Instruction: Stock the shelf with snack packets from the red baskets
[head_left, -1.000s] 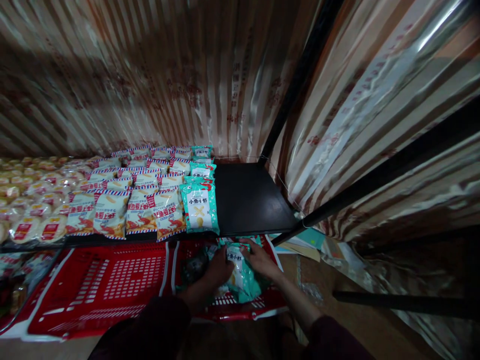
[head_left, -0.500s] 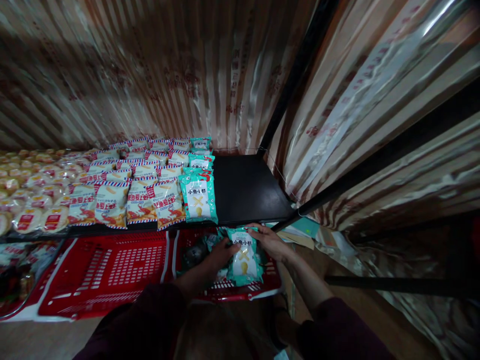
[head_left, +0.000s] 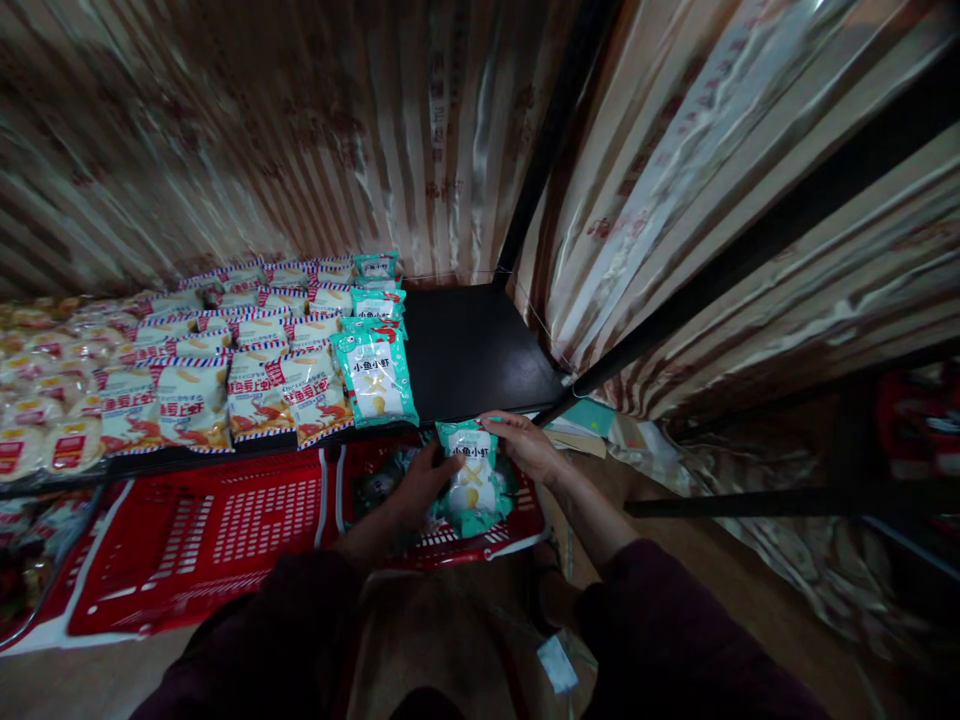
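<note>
A teal snack bag (head_left: 472, 490) with a white label is held upright between my two hands, above a red basket. My left hand (head_left: 418, 487) grips its left side, thumb over the front. At the upper right corner, the fingers of my right hand (head_left: 521, 445) pinch the bag. Under and behind it, more teal and dark packages lie in the red basket (head_left: 517, 535), partly hidden by my hands. On the black shelf (head_left: 480, 360) just beyond, a row of matching teal bags (head_left: 375, 375) stands one behind another.
Left of the teal row stand several rows of striped-edge snack bags (head_left: 255, 395), then round packaged cakes (head_left: 75, 440). Another red basket (head_left: 202, 540) sits below the shelf edge. A black upright post (head_left: 540, 170) and slanting bar (head_left: 720, 270) frame the shelf's right side, before striped sheeting (head_left: 337, 130).
The whole scene has shifted up and left as my head turned slightly right and down. Both hands keep hold of the same teal bag, which hardly moves relative to the shelf.
</note>
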